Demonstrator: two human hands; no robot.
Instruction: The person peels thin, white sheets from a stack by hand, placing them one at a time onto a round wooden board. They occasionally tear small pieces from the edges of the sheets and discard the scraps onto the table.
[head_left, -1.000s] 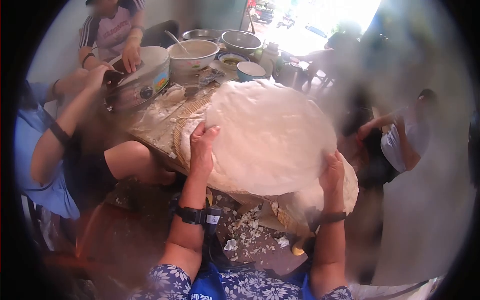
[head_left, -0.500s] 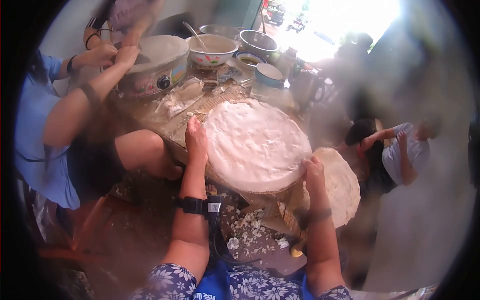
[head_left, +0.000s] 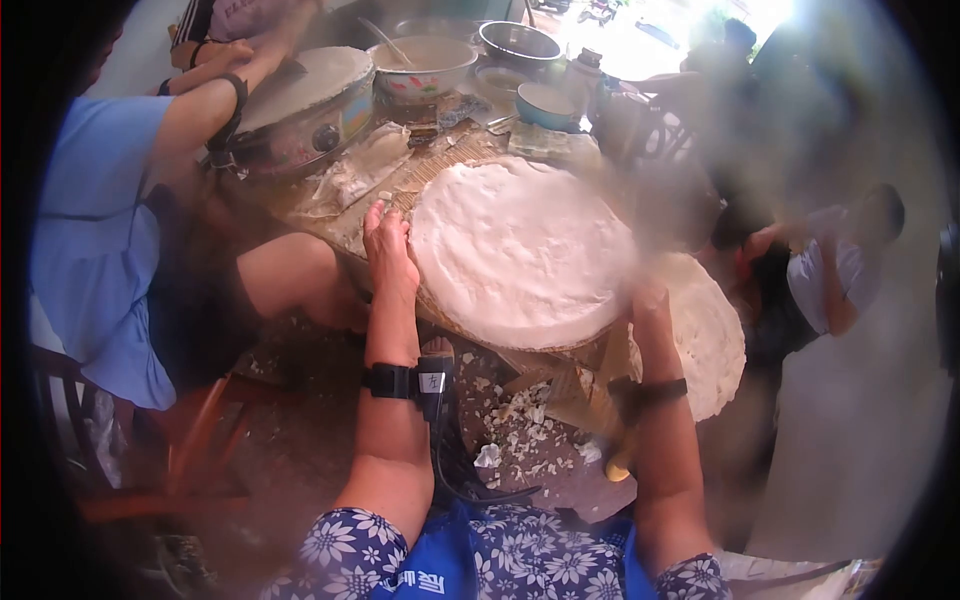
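A broad, round stack of thin white pancakes [head_left: 515, 255] with a bumpy top lies on the low work surface in front of me. My left hand [head_left: 390, 250] holds its left edge, fingers pointing up along the rim. At the right edge, my right hand [head_left: 648, 300] grips the rim, its fingers partly blurred by a hazy patch on the lens. Just beyond my right hand is a second round pale pancake stack [head_left: 705, 340], partly covered by my hand and wrist.
At the left, a person in a light blue shirt [head_left: 100, 220] sits by a round griddle [head_left: 315, 85]. Behind stand a patterned bowl [head_left: 425, 70] with a spoon, a steel basin [head_left: 520, 42] and a blue bowl [head_left: 545, 105]. White scraps [head_left: 525, 425] litter the floor.
The view has shifted slightly, and the large pancake stack appears a little higher in it. Both hands stay at its edges. The neighbour's arms by the griddle have moved.
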